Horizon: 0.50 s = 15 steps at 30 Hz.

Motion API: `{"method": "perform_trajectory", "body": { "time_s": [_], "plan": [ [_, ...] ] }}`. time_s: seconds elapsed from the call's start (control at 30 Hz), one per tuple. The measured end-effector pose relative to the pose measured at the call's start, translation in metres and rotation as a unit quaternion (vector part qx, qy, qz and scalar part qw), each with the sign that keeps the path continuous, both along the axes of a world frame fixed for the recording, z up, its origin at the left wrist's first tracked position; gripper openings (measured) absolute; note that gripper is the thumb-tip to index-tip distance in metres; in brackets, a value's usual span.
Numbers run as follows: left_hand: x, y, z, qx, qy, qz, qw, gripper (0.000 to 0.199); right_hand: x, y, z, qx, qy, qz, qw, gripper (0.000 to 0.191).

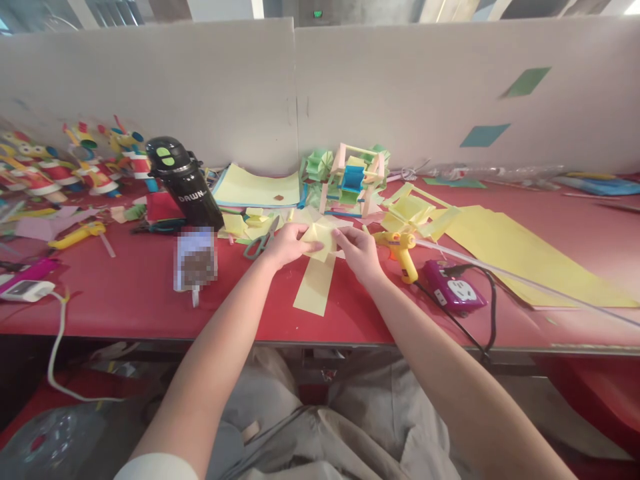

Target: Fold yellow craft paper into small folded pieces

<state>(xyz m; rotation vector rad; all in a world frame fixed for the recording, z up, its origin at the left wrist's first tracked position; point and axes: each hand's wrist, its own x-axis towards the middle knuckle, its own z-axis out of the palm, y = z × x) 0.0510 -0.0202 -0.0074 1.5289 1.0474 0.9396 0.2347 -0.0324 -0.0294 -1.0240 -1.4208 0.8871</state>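
Note:
Between my two hands is a folded piece of pale yellow paper [321, 241]. My left hand [290, 245] pinches its left edge between thumb and fingers. On the opposite edge, my right hand [357, 248] grips the paper the same way. Beneath it, a flat yellow paper strip [314, 285] lies on the red table [250, 307]. Green-handled scissors [260, 245] rest just left of my left hand. A yellow glue gun [401, 253] sits to the right of my right hand.
Behind my hands stands a paper-and-stick model [353, 179]. A black bottle [185, 183] is at left. A purple power socket [454, 288] with a cable lies right, beside yellow paper sheets [515, 253]. Paper figures [95, 167] line the back left, before a grey partition [390, 87].

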Motion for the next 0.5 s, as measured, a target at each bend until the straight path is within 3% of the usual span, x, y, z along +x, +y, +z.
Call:
{"method": "perform_trajectory", "body": {
  "time_s": [0.13, 0.27, 0.4, 0.5],
  "plan": [
    [0.002, -0.001, 0.001, -0.003, 0.006, -0.022, 1.000, 0.035, 0.000, -0.001, 0.001, 0.033, -0.041, -0.043, 0.998, 0.038],
    [0.002, -0.004, 0.006, 0.016, 0.058, 0.000, 0.998, 0.030, -0.001, -0.004, 0.004, 0.053, -0.064, -0.055, 0.995, 0.037],
    [0.001, -0.005, 0.007, 0.106, 0.133, 0.065, 0.983, 0.023, -0.002, -0.010, 0.011, 0.049, -0.051, -0.039, 0.997, 0.041],
    [0.001, -0.003, 0.004, 0.207, 0.138, 0.076, 0.966, 0.014, -0.003, -0.014, 0.016, 0.013, -0.014, 0.006, 1.000, 0.049]
  ]
}}
